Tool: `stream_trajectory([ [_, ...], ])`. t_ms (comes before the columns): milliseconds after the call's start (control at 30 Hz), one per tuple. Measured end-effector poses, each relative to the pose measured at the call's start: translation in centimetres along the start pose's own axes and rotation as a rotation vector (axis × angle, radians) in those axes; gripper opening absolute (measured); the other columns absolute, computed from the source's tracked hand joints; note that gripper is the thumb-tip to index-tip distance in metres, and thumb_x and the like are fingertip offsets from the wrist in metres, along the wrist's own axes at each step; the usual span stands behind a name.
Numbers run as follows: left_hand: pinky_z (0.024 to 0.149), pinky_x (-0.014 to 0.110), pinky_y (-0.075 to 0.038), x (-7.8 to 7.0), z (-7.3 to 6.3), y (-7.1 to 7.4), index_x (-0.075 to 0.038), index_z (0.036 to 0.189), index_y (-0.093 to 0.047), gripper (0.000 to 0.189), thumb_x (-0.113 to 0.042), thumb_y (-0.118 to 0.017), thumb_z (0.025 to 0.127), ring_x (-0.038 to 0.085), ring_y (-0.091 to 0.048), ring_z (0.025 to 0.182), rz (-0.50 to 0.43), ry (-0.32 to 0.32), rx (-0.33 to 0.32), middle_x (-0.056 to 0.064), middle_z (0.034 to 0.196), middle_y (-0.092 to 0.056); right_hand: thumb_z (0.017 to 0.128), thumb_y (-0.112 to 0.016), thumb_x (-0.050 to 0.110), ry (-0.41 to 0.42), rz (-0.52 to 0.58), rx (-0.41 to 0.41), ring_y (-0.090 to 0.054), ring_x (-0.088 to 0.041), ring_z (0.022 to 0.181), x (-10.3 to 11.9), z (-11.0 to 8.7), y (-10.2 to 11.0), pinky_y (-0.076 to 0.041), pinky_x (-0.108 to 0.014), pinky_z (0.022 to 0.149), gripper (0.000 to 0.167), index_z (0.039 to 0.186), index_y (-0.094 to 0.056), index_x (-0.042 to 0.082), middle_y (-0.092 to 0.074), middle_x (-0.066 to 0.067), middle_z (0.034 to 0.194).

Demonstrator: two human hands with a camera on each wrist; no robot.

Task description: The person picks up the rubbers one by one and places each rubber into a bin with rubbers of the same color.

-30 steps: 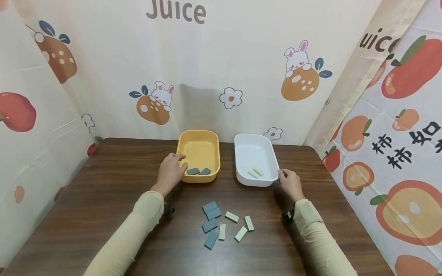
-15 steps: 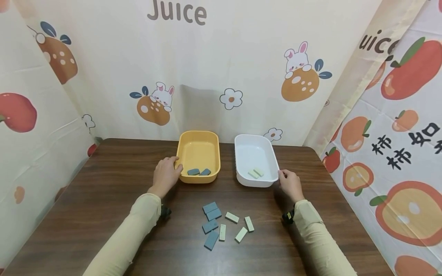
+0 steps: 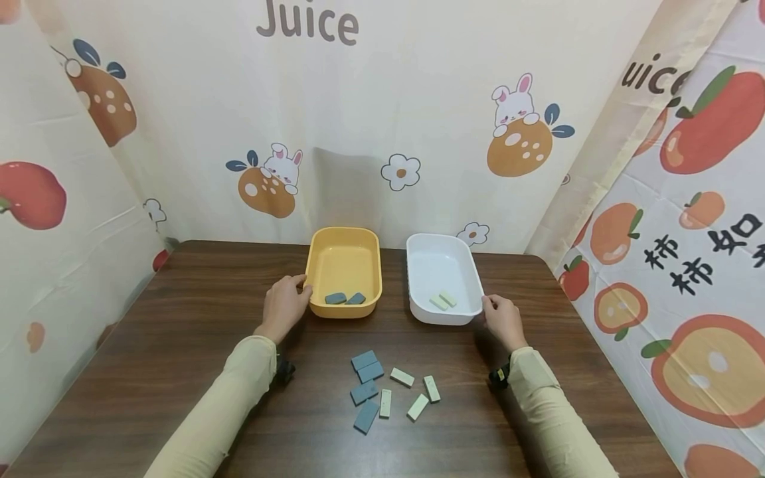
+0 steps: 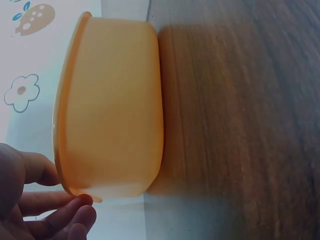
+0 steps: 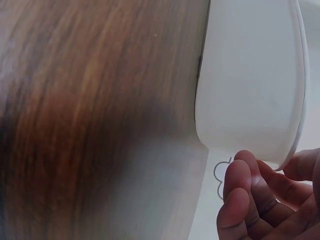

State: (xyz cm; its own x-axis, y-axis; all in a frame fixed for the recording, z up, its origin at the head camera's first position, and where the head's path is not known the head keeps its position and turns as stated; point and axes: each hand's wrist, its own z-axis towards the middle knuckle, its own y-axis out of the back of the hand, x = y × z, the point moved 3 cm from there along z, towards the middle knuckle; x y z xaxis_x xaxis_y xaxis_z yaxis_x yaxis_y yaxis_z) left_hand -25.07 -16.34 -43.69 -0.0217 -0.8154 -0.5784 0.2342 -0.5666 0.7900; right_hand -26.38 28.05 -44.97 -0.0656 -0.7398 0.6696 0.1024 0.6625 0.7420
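In the head view a yellow plastic bin (image 3: 344, 311) stands at the back of the table, with two blue-grey blocks (image 3: 335, 299) inside its near end. My left hand (image 3: 283, 307) pinches its left rim near the front corner between thumb and fingers; the left wrist view shows the bin's side (image 4: 112, 105) close up. To the right, a white plastic bin (image 3: 443, 318) holds two pale green blocks (image 3: 447, 299). At its near right corner, my right hand (image 3: 503, 320) pinches the rim, thumb and fingers on opposite sides, as the right wrist view shows.
Several blue-grey blocks (image 3: 364, 392) and several pale green blocks (image 3: 417, 407) lie loose on the dark wooden table (image 3: 311, 431), between my forearms. A printed curtain (image 3: 352, 86) hangs behind the bins, and another (image 3: 687, 265) runs along the right side.
My left hand has moved out from over the yellow bin, leftward, and now grips its left rim. The right hand stays on the white bin. Blocks and bins have not moved.
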Motion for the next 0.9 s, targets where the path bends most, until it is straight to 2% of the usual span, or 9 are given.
stream_trajectory([
  [400,0.06,0.034,-0.043,0.3,0.2,0.0,-0.001,0.118,-0.069,0.031,-0.015,-0.059,0.092,0.025,-0.057,0.068,-0.066,-0.005,-0.084,0.019,0.101,-0.072,0.103,-0.042,0.029,-0.011,0.024,-0.011,-0.061,-0.015,0.064,0.0,0.1,0.2,-0.048,-0.026,0.058,0.044,0.12,-0.063,-0.005,-0.068,-0.018,0.085],
  [600,0.058,0.03,-0.04,0.5,0.1,-0.2,-0.002,0.12,-0.068,0.032,-0.015,-0.059,0.092,0.024,-0.055,0.067,-0.082,0.002,-0.071,0.019,0.103,-0.072,0.102,-0.045,0.035,-0.03,0.046,-0.051,-0.062,-0.015,0.065,-0.1,-0.2,0.4,-0.048,-0.026,0.059,0.046,0.12,-0.063,-0.004,-0.068,-0.02,0.093],
  [767,0.057,0.029,-0.039,0.6,0.1,-0.2,-0.001,0.12,-0.068,0.032,-0.017,-0.058,0.093,0.024,-0.053,0.066,-0.082,-0.005,-0.063,0.02,0.104,-0.071,0.101,-0.048,0.035,-0.01,0.045,-0.118,-0.063,-0.025,0.078,0.4,-0.4,1.1,-0.046,-0.027,0.062,0.044,0.116,-0.066,-0.002,-0.069,-0.022,0.099],
  [900,0.056,0.029,-0.038,0.6,0.1,-0.2,-0.002,0.121,-0.067,0.033,-0.018,-0.059,0.093,0.024,-0.052,0.065,-0.079,0.005,-0.05,0.021,0.107,-0.071,0.1,-0.048,0.034,0.016,0.046,-0.128,-0.062,-0.028,0.084,0.8,-0.5,1.7,-0.046,-0.028,0.066,0.042,0.115,-0.067,-0.001,-0.069,-0.021,0.102],
])
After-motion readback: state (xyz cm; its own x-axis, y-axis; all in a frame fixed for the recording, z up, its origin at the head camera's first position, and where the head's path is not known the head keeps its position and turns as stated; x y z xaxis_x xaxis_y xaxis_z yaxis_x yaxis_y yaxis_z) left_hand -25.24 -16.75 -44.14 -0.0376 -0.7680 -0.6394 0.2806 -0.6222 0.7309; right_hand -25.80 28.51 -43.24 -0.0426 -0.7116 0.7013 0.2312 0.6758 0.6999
